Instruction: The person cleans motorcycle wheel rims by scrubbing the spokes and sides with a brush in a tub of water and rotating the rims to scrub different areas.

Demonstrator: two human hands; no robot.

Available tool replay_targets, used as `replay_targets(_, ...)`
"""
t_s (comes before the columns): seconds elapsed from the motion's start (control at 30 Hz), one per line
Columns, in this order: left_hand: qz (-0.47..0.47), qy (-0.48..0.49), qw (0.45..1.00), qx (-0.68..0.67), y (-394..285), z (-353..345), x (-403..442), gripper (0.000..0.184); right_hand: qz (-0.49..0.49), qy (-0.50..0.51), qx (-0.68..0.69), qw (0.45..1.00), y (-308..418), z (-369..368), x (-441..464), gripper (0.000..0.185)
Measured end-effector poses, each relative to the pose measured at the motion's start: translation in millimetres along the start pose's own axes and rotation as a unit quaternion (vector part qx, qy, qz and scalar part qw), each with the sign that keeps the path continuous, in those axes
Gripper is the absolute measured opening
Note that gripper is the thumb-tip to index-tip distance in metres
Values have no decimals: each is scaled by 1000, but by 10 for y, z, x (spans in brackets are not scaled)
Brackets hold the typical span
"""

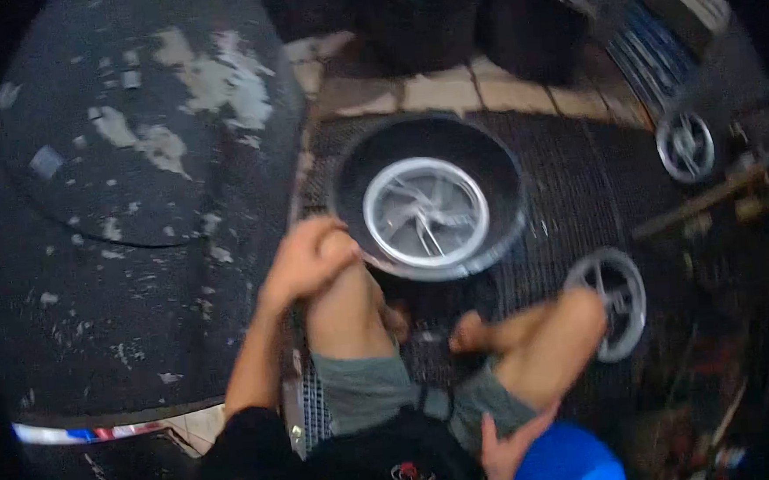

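My left hand rests over my left knee, with its fingers lying on the skin and no object in it. Low in the view, my right hand lies against my right thigh, thumb and fingers apart, partly covered by a blue rounded thing. In front of my knees stands a round dark basin. A silver spoked wheel sits in it, tilted slightly; neither hand touches it.
One spoked wheel lies beside my right knee, another farther right near a bar. A large dark surface with pale worn patches fills the left. Ribbed matting covers the floor under the basin; light tiles lie beyond.
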State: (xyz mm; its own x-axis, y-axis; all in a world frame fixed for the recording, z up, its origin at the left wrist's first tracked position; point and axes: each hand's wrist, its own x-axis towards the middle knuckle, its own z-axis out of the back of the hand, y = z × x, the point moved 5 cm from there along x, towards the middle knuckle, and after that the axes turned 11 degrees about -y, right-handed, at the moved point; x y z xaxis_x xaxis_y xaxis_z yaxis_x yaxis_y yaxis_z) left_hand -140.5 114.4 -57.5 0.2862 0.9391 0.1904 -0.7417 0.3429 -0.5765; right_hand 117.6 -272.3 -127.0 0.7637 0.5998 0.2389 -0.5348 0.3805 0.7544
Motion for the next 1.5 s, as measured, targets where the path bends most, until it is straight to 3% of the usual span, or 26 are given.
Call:
replay_targets(0.03, 16, -32, 994, -104, 125, 1, -105, 58, 9, -4, 28, 1000, -128, 5, 0, 113)
replay_targets(0.07, 4, -68, 989, -132, 186, 33, -219, 60, 26, -12, -33, 999, -321, 63, 49, 107)
replay_targets(0.1, 23, -73, 985, -153, 247, 16, -267, 68, 11, 12, -102, 995, 520, 232, 618, 87)
replay_targets(0.17, 21, -107, 978, -180, 380, -20, -448, 69, 76, -48, -81, 993, 691, 295, 1055, 91)
replay_targets(0.23, 120, -57, 905, -405, 1008, -363, -559, 62, 99, -81, -68, 989, 565, 260, 1303, 98)
replay_targets(0.3, 411, -7, 753, -514, 1204, -638, -606, 61, 89, -73, -12, 993, 522, -15, 1579, 100)
replay_targets(0.4, 386, 12, 752, -534, 1265, -856, -372, 60, 173, -56, -140, 973, 699, -418, 1727, 95)
replay_targets(0.6, 345, 68, 738, -576, 1349, -1448, -121, 58, 187, -62, -53, 979, 774, -502, 1678, 86)
replay_targets(0.73, 334, 113, 730, -585, 1933, -1508, -617, 57, 222, -89, -48, 970, 839, -488, 1702, 85)
replay_targets(0.77, 338, 125, 725, -587, 1834, -1555, -290, 57, 225, -93, -52, 969, 831, -496, 1711, 84)
replay_targets(0.87, 361, 164, 694, -602, 2009, -1606, -349, 56, 170, -68, -38, 982, 815, -498, 1753, 84)
replay_targets(1.0, 359, 199, 654, -635, 2145, -1780, -306, 55, 178, -63, -25, 982, 773, -499, 1795, 83)
replay_targets(1.07, 385, 219, 619, -648, 1945, -1986, 159, 55, 183, -54, -19, 981, 686, -516, 1801, 81)
replay_targets(1.1, 394, 230, 600, -657, 1981, -2119, -40, 54, 191, -50, -34, 980, 712, -512, 1817, 83)
replay_targets(1.2, 287, 307, 431, -799, 1595, -2213, 189, 52, 196, -53, -39, 978, 741, -507, 1809, 79)
replay_targets(1.3, 338, 222, 566, -719, 1860, -2287, 318, 53, 188, -36, -59, 980, 739, -506, 1808, 80)
replay_targets(1.4, 351, 178, 636, -664, 1967, -2357, 480, 57, 183, -22, -88, 979, 747, -543, 1844, 81)
replay_targets(1.43, 369, 142, 690, -607, 1681, -2217, 557, 63, 182, -17, -99, 978, 752, -569, 1874, 82)
replay_targets(1.5, 349, 159, 721, -577, 1562, -2163, 673, 64, 185, 9, -148, 971, 761, -617, 1960, 83)
